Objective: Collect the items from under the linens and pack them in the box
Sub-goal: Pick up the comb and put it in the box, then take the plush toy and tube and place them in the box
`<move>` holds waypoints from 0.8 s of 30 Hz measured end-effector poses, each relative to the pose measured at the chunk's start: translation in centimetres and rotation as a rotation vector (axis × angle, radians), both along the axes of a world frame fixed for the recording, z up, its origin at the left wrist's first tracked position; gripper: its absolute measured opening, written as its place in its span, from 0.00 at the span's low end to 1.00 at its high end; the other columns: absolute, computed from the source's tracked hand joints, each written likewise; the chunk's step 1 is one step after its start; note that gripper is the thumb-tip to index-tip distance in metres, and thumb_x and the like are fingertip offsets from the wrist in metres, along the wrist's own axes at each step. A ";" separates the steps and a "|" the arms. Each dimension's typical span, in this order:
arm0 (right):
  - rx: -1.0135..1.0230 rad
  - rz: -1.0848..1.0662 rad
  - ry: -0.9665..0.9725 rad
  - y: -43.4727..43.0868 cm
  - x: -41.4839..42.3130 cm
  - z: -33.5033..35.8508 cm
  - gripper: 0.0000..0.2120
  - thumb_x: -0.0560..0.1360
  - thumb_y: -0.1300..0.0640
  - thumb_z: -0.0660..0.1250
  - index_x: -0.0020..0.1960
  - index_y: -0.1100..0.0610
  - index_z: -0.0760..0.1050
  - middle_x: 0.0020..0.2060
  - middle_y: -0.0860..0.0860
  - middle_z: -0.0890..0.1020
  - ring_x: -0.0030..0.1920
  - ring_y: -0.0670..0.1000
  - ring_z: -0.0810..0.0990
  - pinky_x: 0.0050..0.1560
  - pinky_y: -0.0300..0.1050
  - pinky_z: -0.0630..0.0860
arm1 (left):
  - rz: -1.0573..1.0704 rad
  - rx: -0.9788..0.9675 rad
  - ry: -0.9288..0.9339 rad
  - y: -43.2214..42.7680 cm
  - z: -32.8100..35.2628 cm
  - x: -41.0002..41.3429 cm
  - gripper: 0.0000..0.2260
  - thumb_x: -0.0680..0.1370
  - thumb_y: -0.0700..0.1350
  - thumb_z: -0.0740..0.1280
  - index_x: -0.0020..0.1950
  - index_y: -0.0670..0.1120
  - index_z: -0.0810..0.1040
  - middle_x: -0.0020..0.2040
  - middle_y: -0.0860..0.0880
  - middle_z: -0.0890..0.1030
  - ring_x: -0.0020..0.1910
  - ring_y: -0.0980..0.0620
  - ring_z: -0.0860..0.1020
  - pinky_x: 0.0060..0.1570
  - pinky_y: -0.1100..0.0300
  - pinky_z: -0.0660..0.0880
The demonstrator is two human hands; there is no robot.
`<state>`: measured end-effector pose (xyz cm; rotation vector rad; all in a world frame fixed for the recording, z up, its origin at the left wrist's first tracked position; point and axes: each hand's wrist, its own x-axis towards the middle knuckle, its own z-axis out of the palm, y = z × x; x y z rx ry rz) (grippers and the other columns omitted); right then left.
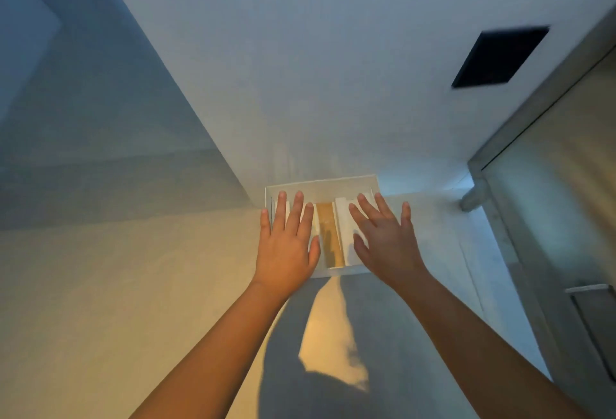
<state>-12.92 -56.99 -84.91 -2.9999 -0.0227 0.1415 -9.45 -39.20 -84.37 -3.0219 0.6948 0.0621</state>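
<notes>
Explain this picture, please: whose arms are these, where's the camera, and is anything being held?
There is no machine: a person works bare-handed, and the one camera sits on their head, looking forward and down. The left hand and right hand are spread, fingers straight, over an open white box on a white surface. Inside the box, white pieces flank a tan strip. Neither hand holds anything; whether they touch the contents is unclear. A dark square shows farther off, and a metal frame stands at the right.

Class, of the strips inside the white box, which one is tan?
The middle strip, between the left hand and right hand; the strips beside it are white.
</notes>
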 end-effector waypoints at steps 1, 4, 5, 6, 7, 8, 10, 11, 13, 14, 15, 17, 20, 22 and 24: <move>0.034 -0.015 -0.014 -0.1 -0.3 2.8 0.24 0.79 0.50 0.56 0.74 0.53 0.59 0.74 0.52 0.58 0.75 0.56 0.52 0.70 0.64 0.46 | -0.001 -0.002 -0.002 -0.4 2.6 -0.3 0.27 0.80 0.56 0.51 0.76 0.47 0.54 0.77 0.45 0.51 0.75 0.42 0.46 0.66 0.45 0.35; 0.085 -0.052 -0.071 -0.8 -1.1 11.7 0.23 0.77 0.55 0.62 0.71 0.57 0.65 0.71 0.56 0.65 0.73 0.60 0.59 0.68 0.66 0.52 | -0.024 -0.004 -0.022 -1.9 10.8 -1.1 0.26 0.76 0.53 0.63 0.71 0.44 0.67 0.73 0.42 0.64 0.72 0.39 0.59 0.67 0.41 0.51; 0.096 -0.057 -0.103 -1.0 -1.3 14.8 0.23 0.75 0.57 0.65 0.69 0.59 0.69 0.69 0.57 0.69 0.70 0.62 0.63 0.66 0.68 0.56 | -0.027 -0.030 -0.039 -2.3 13.6 -1.4 0.25 0.73 0.51 0.67 0.68 0.43 0.71 0.70 0.41 0.69 0.70 0.38 0.64 0.65 0.39 0.59; 0.113 -0.066 -0.131 -1.2 -1.6 17.9 0.22 0.73 0.59 0.68 0.66 0.60 0.71 0.66 0.59 0.72 0.68 0.63 0.67 0.64 0.69 0.60 | -0.026 -0.064 -0.051 -2.8 16.3 -1.6 0.25 0.72 0.49 0.70 0.66 0.42 0.73 0.68 0.41 0.71 0.68 0.38 0.67 0.62 0.39 0.63; 0.129 -0.074 -0.143 -1.4 -2.0 20.9 0.22 0.72 0.59 0.70 0.65 0.61 0.73 0.65 0.59 0.74 0.67 0.64 0.69 0.62 0.70 0.62 | -0.023 -0.095 -0.048 -3.2 19.2 -1.8 0.25 0.71 0.48 0.71 0.66 0.41 0.73 0.68 0.40 0.71 0.68 0.38 0.67 0.61 0.39 0.65; 0.142 -0.084 -0.143 -1.6 -2.3 23.9 0.23 0.72 0.59 0.70 0.65 0.61 0.72 0.65 0.59 0.74 0.67 0.64 0.69 0.62 0.69 0.62 | -0.019 -0.117 -0.035 -3.6 22.1 -2.0 0.26 0.72 0.48 0.70 0.68 0.41 0.71 0.69 0.40 0.69 0.69 0.38 0.65 0.63 0.39 0.63; 0.161 -0.096 -0.159 -2.1 -2.9 29.7 0.23 0.73 0.58 0.69 0.66 0.60 0.71 0.66 0.58 0.73 0.67 0.63 0.68 0.63 0.68 0.61 | -0.010 -0.151 -0.010 -4.2 27.6 -2.3 0.26 0.77 0.49 0.63 0.73 0.43 0.63 0.74 0.43 0.61 0.73 0.40 0.56 0.69 0.44 0.52; 0.164 -0.095 -0.176 -2.4 -3.2 32.3 0.23 0.73 0.58 0.69 0.67 0.59 0.71 0.66 0.58 0.73 0.68 0.63 0.68 0.64 0.68 0.61 | -0.006 -0.179 -0.005 -4.4 30.2 -2.5 0.25 0.78 0.49 0.60 0.74 0.44 0.60 0.75 0.43 0.59 0.74 0.41 0.53 0.69 0.45 0.48; 0.149 -0.098 -0.173 -3.0 -3.8 37.5 0.24 0.75 0.57 0.66 0.70 0.58 0.67 0.69 0.56 0.69 0.70 0.61 0.64 0.66 0.66 0.58 | 0.003 -0.239 -0.026 -4.6 35.5 -3.3 0.24 0.78 0.48 0.61 0.73 0.43 0.62 0.74 0.43 0.61 0.74 0.41 0.54 0.69 0.44 0.48; 0.157 -0.101 -0.165 -3.2 -4.2 39.9 0.25 0.76 0.55 0.64 0.71 0.56 0.64 0.71 0.55 0.66 0.72 0.60 0.61 0.68 0.64 0.56 | 0.014 -0.262 -0.031 -4.8 38.2 -3.7 0.24 0.78 0.48 0.61 0.73 0.43 0.63 0.73 0.43 0.63 0.74 0.41 0.55 0.69 0.44 0.48; 0.168 -0.108 -0.158 -3.5 -4.5 42.3 0.25 0.77 0.54 0.62 0.73 0.55 0.61 0.72 0.54 0.63 0.73 0.58 0.57 0.69 0.63 0.54 | 0.025 -0.284 -0.037 -4.9 40.8 -4.2 0.24 0.78 0.48 0.62 0.72 0.43 0.64 0.73 0.43 0.64 0.73 0.41 0.56 0.68 0.43 0.48; 0.146 -0.128 -0.164 -3.9 -5.2 46.5 0.26 0.79 0.51 0.58 0.75 0.52 0.56 0.75 0.50 0.57 0.75 0.55 0.51 0.71 0.60 0.49 | 0.034 -0.310 -0.064 -5.1 45.3 -5.2 0.23 0.76 0.47 0.65 0.70 0.42 0.68 0.70 0.42 0.68 0.71 0.39 0.61 0.65 0.40 0.49; 0.133 -0.139 -0.187 -3.8 -6.6 52.6 0.27 0.74 0.54 0.67 0.72 0.54 0.64 0.71 0.53 0.67 0.72 0.59 0.61 0.67 0.67 0.57 | 0.038 -0.313 -0.107 -5.1 50.4 -6.7 0.22 0.73 0.45 0.70 0.65 0.41 0.73 0.67 0.41 0.73 0.68 0.37 0.66 0.61 0.36 0.52; 0.149 -0.163 -0.289 -3.4 -7.8 55.4 0.27 0.66 0.59 0.75 0.64 0.59 0.74 0.63 0.57 0.76 0.64 0.64 0.72 0.57 0.72 0.65 | 0.028 -0.337 -0.117 -5.1 53.4 -7.4 0.21 0.73 0.45 0.69 0.65 0.41 0.74 0.67 0.41 0.73 0.69 0.37 0.65 0.61 0.36 0.51; 0.143 -0.178 -0.340 -2.6 -9.0 57.9 0.27 0.65 0.59 0.76 0.63 0.60 0.75 0.62 0.57 0.77 0.63 0.64 0.73 0.57 0.73 0.64 | -0.013 -0.363 -0.130 -5.2 55.8 -7.9 0.21 0.73 0.45 0.70 0.64 0.41 0.74 0.67 0.41 0.73 0.69 0.37 0.66 0.61 0.35 0.51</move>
